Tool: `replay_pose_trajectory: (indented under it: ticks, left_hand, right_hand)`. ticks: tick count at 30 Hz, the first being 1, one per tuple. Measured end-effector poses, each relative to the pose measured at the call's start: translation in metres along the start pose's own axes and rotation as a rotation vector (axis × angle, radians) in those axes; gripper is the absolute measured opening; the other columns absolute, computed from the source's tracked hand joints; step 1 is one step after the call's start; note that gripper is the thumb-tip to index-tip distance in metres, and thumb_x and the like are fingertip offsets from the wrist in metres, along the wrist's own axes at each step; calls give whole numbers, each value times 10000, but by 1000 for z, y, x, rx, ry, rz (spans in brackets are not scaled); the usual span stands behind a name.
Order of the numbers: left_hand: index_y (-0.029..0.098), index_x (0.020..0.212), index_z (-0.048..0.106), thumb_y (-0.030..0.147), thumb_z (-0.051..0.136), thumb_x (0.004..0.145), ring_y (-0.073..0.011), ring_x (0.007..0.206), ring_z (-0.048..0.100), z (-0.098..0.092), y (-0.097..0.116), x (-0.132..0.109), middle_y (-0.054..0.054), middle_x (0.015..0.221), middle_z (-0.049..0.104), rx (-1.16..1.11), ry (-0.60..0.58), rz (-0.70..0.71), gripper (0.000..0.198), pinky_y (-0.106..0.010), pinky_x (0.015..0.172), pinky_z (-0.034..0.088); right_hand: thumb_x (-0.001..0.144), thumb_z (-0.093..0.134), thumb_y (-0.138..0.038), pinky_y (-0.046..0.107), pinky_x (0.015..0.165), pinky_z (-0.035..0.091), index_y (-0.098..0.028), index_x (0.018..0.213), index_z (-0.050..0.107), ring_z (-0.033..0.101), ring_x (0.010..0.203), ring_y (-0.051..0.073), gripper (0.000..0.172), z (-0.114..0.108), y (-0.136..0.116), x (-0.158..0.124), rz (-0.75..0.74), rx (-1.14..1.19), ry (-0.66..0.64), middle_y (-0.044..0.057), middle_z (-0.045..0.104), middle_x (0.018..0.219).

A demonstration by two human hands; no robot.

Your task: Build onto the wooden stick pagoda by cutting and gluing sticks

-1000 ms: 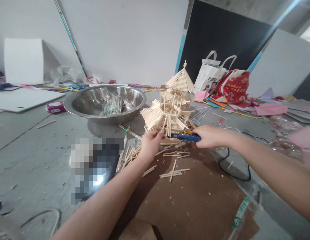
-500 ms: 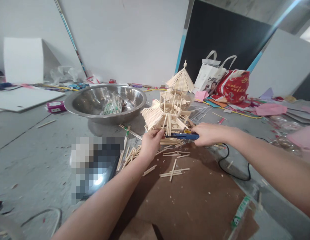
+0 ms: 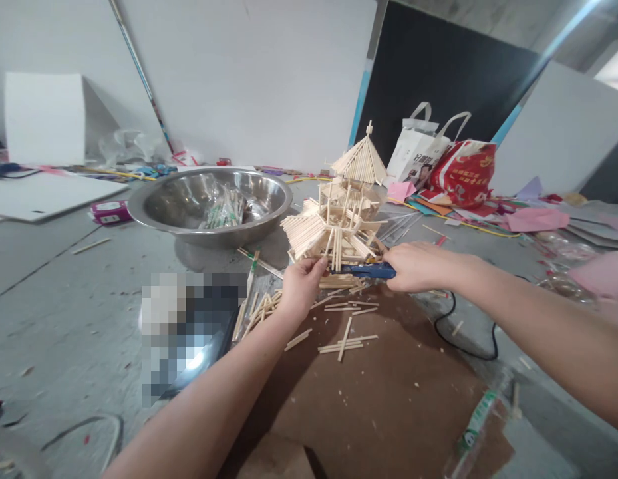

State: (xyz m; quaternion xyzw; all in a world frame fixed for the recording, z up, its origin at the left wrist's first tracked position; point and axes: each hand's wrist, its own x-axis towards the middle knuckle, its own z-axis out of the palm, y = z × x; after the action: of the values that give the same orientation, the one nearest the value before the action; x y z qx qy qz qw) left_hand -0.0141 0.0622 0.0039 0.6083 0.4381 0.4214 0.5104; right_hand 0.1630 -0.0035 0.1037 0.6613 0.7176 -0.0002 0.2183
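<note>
A tiered pagoda model [image 3: 359,159] built of thin wooden sticks stands at the far end of a brown board [image 3: 383,399]. My right hand [image 3: 413,266] is closed round a blue glue gun [image 3: 366,270], its nozzle pointing left at the front edge of the lower roof. My left hand [image 3: 303,283] is pinched at that same edge, close to the nozzle. Whatever lies between its fingertips is too small to make out. Short loose wooden sticks [image 3: 342,346] are scattered on the board in front of the model, and more sticks [image 3: 261,313] lie heaped beside my left wrist.
A steel basin [image 3: 209,233] with wrapped stick bundles stands behind on the left. A dark, partly blurred device [image 3: 209,352] lies left of my forearm. On the right are a black cord [image 3: 441,332], a red bag [image 3: 461,173], a white bag [image 3: 413,156] and coloured paper.
My right hand and the glue gun have shifted very slightly, and the yellow part seen before is now mostly hidden. My left hand stays at the roof edge.
</note>
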Motion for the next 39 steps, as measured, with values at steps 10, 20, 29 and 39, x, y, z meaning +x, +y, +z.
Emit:
replay_pose_trajectory:
  ticks: [10, 20, 29, 39]
  left_hand:
    - [131, 602, 590, 473, 503, 643, -53, 332, 368, 0, -1, 1, -13, 534, 575, 40, 5, 21, 356, -201, 369, 267]
    - [127, 629, 603, 478, 489, 653, -59, 329, 368, 1, -2, 2, -11, 502, 568, 77, -9, 31, 370, -206, 377, 277]
    - [117, 658, 623, 471, 475, 665, -66, 381, 390, 1, -2, 3, -18, 531, 581, 141, 3, 69, 383, -206, 418, 301]
    - [123, 654, 627, 450, 473, 674, -78, 411, 424, 1, -3, 3, -11, 518, 576, 140, 9, 98, 362, -211, 444, 323]
  right_hand:
    - [625, 406, -259, 291, 493, 360, -115, 752, 616, 576, 621, 235, 286, -9, -13, -8, 43, -56, -1, 136, 615, 691]
    - [639, 413, -234, 335, 552, 385, -109, 746, 615, 586, 665, 270, 261, -13, -17, -10, 43, -104, 26, 159, 620, 710]
    - [619, 389, -239, 292, 469, 362, -116, 713, 614, 588, 600, 247, 273, -18, -18, -13, 20, -114, 7, 136, 622, 664]
    - [610, 391, -246, 276, 454, 342, -105, 759, 616, 576, 603, 232, 304, -25, -18, -12, 1, -104, -47, 148, 621, 705]
